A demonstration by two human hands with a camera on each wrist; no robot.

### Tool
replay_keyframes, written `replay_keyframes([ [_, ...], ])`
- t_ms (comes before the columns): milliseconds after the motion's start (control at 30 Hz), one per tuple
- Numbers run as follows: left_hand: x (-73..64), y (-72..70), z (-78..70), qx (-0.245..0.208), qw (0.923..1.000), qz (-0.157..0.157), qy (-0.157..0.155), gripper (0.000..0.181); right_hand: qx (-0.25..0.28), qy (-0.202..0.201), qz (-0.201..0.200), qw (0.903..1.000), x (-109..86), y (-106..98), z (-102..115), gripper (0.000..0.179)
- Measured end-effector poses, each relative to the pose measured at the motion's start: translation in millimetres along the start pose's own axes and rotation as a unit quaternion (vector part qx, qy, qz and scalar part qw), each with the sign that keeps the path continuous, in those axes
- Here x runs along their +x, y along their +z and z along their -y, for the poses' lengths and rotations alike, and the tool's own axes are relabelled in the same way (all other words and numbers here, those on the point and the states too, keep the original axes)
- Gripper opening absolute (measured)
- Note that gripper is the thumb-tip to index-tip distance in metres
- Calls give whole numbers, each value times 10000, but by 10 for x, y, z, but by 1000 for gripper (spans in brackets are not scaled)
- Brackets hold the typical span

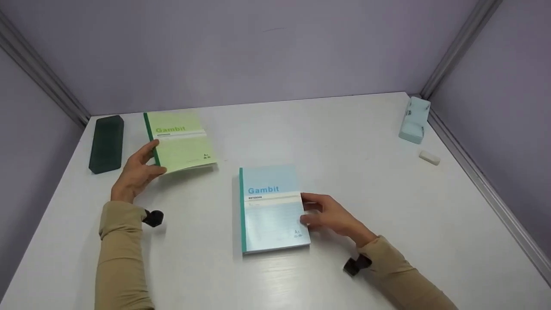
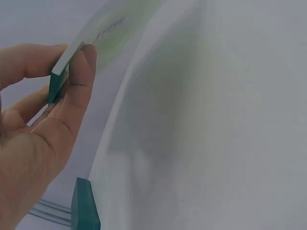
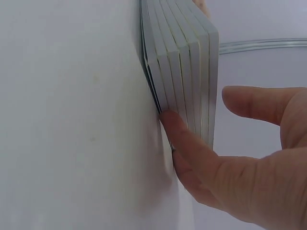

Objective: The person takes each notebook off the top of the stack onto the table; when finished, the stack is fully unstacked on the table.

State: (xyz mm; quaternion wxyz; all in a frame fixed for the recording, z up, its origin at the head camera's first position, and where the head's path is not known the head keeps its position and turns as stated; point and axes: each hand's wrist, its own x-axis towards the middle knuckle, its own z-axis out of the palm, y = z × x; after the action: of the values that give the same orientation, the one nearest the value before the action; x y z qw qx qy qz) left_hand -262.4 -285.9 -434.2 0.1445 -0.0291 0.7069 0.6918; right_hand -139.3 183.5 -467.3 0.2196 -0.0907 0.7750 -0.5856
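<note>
My left hand (image 1: 137,170) pinches a light-green notebook (image 1: 183,142) by its dark-green spine, between thumb and fingers. In the left wrist view, this notebook (image 2: 115,38) is raised off the table and casts a shadow. At the middle front lies a stack of several notebooks, a light-blue notebook (image 1: 271,211) on top. Beside its right edge is my right hand (image 1: 333,215). From the right wrist, fingers touch the low side of the page edges (image 3: 187,76), while one upper digit stands apart from the stack. Whether fingertips reach under the stack is hidden.
A dark-green case (image 1: 106,144) lies at the table's back left. Toward the back right stand a pale-blue box (image 1: 415,120) and a small white eraser-like block (image 1: 429,157). Walls with metal rails (image 1: 460,47) enclose the white table (image 1: 335,146).
</note>
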Motion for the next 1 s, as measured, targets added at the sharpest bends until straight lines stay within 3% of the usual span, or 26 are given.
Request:
replay_keyframes([
  [367,117,-74,91,-52,9995,127,-296,92,-110,-158,97,9998,-20,35,-35,66],
  [533,198,-71,109,418,9981,115,-442,92,-149,-120,63,9998,-40,30,-22,67],
  [767,300,-86,167,1303,9902,206,-450,92,182,-63,165,9997,-50,32,-20,68],
  [1000,362,-113,223,1955,9801,-87,-317,83,187,8,90,9998,-50,34,-13,67],
])
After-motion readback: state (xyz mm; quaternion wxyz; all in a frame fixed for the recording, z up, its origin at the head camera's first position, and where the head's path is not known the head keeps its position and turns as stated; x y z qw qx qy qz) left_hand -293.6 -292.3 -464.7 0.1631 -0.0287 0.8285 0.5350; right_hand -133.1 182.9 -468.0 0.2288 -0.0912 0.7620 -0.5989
